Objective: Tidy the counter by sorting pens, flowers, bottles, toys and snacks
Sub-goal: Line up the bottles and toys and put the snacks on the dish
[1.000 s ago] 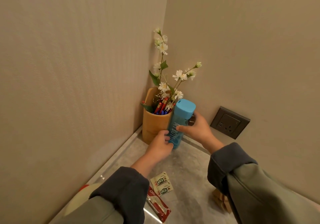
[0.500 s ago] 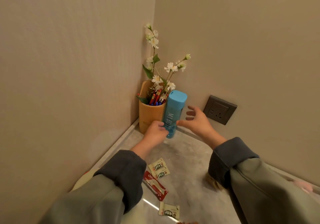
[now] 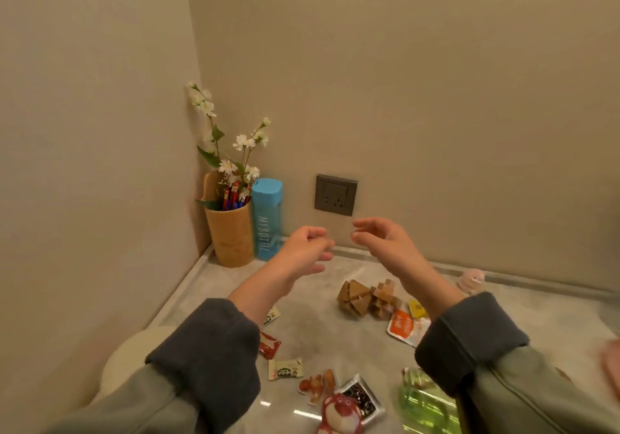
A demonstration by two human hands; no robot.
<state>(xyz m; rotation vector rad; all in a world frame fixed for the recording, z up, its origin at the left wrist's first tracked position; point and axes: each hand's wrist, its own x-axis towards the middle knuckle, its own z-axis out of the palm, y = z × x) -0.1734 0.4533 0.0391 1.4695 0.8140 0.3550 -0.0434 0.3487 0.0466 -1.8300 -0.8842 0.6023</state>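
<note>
A blue bottle (image 3: pixel 266 219) stands upright in the counter's back corner, right beside a bamboo holder (image 3: pixel 229 237) that contains red and blue pens (image 3: pixel 234 198) and white flowers (image 3: pixel 235 147). My left hand (image 3: pixel 307 249) and my right hand (image 3: pixel 382 241) hover empty above the counter, to the right of the bottle, fingers loosely curled. Two wooden puzzle toys (image 3: pixel 367 297) sit below my right hand. A pink bear toy (image 3: pixel 339 412) lies at the near edge. Snack packets, among them an orange one (image 3: pixel 406 326) and a red one (image 3: pixel 269 344), are scattered on the counter.
A grey wall socket (image 3: pixel 335 195) is on the back wall behind my hands. A small pink figure (image 3: pixel 471 279) stands at the back right. A green plastic pack (image 3: pixel 424 400) lies near right. A cream round object (image 3: pixel 127 360) is at the near left by the wall.
Both hands let go of the blue bottle, which now stands beside the holder, and drew back to the right. The view swung to show more of the counter.
</note>
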